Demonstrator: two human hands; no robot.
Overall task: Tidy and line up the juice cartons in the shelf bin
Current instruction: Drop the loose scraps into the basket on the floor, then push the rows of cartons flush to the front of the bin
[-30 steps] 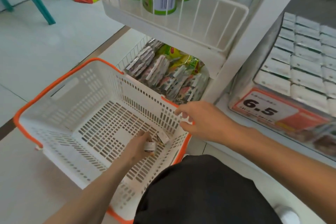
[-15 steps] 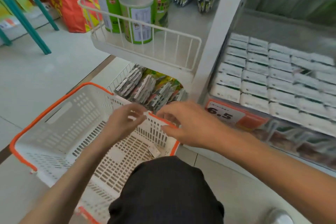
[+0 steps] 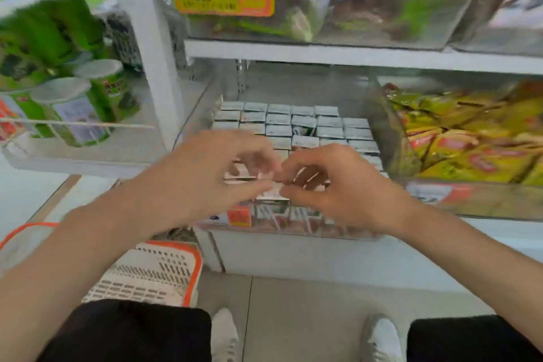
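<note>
Silver-topped juice cartons (image 3: 293, 123) fill the clear bin (image 3: 195, 117) at twelve o'clock, on the shelf (image 3: 323, 256) straight ahead of me. My left hand (image 3: 205, 179) and right hand (image 3: 338, 188) meet over the front of the bin, fingers curled. Between their fingertips they pinch one small loose carton (image 3: 273, 192), though the blur keeps me from saying which way it is turned. It hangs above the front rows and is not yet set down.

The back rows, toward twelve o'clock, look mostly straight and packed edge to edge. One spot near the middle breaks the pattern, where a carton seems tipped or sunk below its neighbours. The far right corner at the back has a bare place. My hands hide the front rows, so I cannot judge those. I reckon most of the lining-up is done. What is left is to seat this carton, right the crooked one, and check the front.

At seven o'clock the white basket (image 3: 164, 270) sits on the floor. Yellow snack bags (image 3: 470, 138) lie at two o'clock, green cans (image 3: 73, 109) at ten.
</note>
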